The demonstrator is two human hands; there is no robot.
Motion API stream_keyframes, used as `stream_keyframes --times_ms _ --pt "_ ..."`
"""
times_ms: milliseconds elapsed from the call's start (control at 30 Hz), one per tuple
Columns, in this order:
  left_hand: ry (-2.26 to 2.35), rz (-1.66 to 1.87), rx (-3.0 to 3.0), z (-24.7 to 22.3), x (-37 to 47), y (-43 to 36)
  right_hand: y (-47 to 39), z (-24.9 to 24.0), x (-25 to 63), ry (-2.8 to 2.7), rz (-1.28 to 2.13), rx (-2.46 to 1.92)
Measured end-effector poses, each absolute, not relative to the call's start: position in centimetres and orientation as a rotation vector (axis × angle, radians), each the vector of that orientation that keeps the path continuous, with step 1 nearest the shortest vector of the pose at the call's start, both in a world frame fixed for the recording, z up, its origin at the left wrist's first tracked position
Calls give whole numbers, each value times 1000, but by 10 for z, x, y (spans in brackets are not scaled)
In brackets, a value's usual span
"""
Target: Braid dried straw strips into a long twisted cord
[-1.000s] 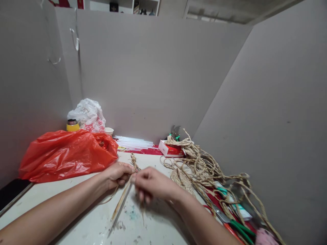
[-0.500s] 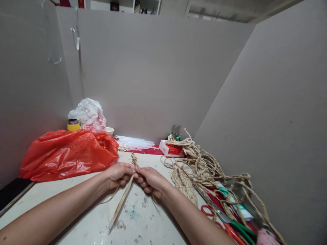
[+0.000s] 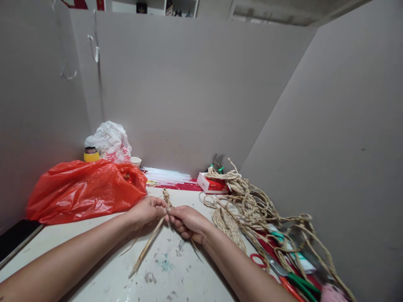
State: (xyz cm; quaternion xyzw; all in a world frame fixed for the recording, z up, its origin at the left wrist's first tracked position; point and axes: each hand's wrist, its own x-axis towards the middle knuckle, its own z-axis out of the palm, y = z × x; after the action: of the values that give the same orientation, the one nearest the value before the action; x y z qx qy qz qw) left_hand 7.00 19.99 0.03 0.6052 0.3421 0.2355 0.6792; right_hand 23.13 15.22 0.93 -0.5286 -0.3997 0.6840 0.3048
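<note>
Over the middle of the table, my left hand (image 3: 149, 213) and my right hand (image 3: 188, 223) meet with thumbs and fingers pinched on a short braid of straw-coloured fibre (image 3: 166, 195). Its knotted end sticks up beyond my fingertips, away from me. A wider flat strand (image 3: 146, 252) hangs from the pinch towards me and to the left. One thin strand (image 3: 132, 243) trails below my left hand, another (image 3: 196, 250) below my right. The exact crossing of strands is hidden by my fingers.
A red plastic bag (image 3: 88, 191) lies at left, near a yellow jar (image 3: 91, 156). Coiled braided rope (image 3: 228, 226) heaps at right, beside red-handled scissors (image 3: 258, 260) and green-handled shears (image 3: 304, 285). Translucent sticks (image 3: 166, 175) and a small red-and-white box (image 3: 212, 184) sit at the back.
The wide strand's free end has swung slightly left. My left hand's fingers have shifted and straightened a little at the braid. Both hands stay at the same spot.
</note>
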Motion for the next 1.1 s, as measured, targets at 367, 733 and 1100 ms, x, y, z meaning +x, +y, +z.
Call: stream_keyframes --times_ms 367,733,1100 --pt "887 321 2039 11 60 205 147 3 216 -987 1609 -1463" --pt "1211 271 2468 18 78 163 147 -2 213 -888 1642 -1415" --pt "1028 110 2274 55 62 162 148 4 223 -882 1807 -1243"
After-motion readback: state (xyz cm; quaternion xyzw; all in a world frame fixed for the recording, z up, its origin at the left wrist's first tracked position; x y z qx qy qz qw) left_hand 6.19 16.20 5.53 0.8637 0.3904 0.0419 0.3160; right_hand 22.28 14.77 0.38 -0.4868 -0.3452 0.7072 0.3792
